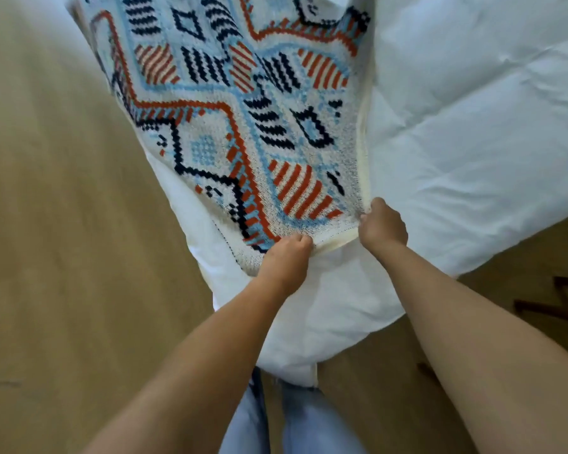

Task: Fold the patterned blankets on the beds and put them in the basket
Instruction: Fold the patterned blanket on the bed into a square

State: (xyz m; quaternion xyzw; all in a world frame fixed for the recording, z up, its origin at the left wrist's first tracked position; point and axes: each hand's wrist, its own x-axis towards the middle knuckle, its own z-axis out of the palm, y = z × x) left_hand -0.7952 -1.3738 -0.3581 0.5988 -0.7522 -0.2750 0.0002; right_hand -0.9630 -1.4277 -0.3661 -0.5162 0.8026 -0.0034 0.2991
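Note:
A knitted patterned blanket (pixel 230 103) in light blue, navy, red-orange and white lies along the corner of a bed, reaching to the top of the view. My left hand (pixel 286 257) grips its near edge with curled fingers. My right hand (pixel 382 226) pinches the near right corner, where the cream border turns. The two hands sit close together at the blanket's near end. No basket is in view.
The bed is covered by a white duvet (pixel 473 126) whose corner hangs toward me. Tan wooden floor (pixel 63 224) lies to the left and right of the bed. Dark furniture legs (pixel 551 306) show at the right edge. My blue jeans are below.

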